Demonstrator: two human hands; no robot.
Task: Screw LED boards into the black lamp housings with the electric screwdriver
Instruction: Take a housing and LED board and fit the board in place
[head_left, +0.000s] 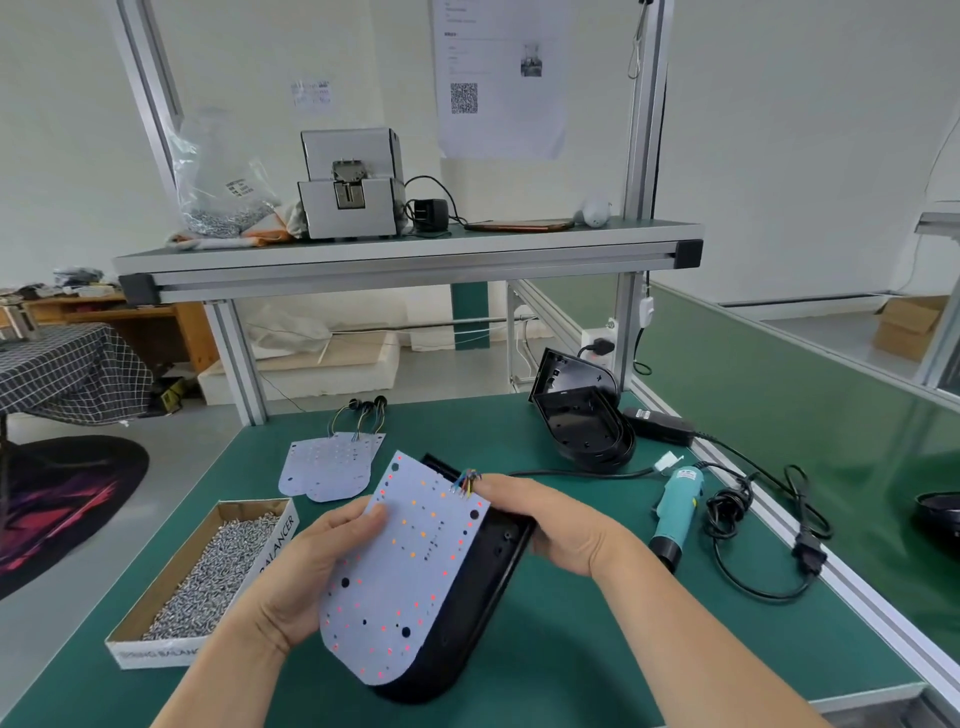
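Your left hand (311, 566) pinches the flat white board (410, 566), thumb on its dotted face. Your right hand (561, 525) curls round the glossy black housing (483, 587) beneath. The teal screwdriver (675, 506) lies right of your fingers.

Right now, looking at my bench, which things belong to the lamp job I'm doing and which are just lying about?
For the job: board, housing, screwdriver, box of screws, spare boards, spare housings.

Lying about, on the shelf: bag of screws, grey machine, black adapter.
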